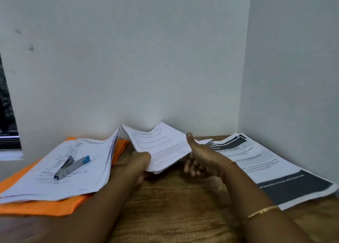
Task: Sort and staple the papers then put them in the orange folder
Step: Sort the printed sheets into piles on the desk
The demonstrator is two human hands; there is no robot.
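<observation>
Above the middle of the wooden table a bundle of printed papers is held off the surface, sagging in the middle. My left hand grips its near left corner. My right hand supports its right edge, thumb up beside the sheets and fingers curled underneath. To the left lies the orange folder, flat, with a stack of papers on top. A grey stapler with a blue end rests on that stack.
Sheets with dark printed bands lie at the right, against the side wall. White walls close the back and right of the table. A window edge shows at far left.
</observation>
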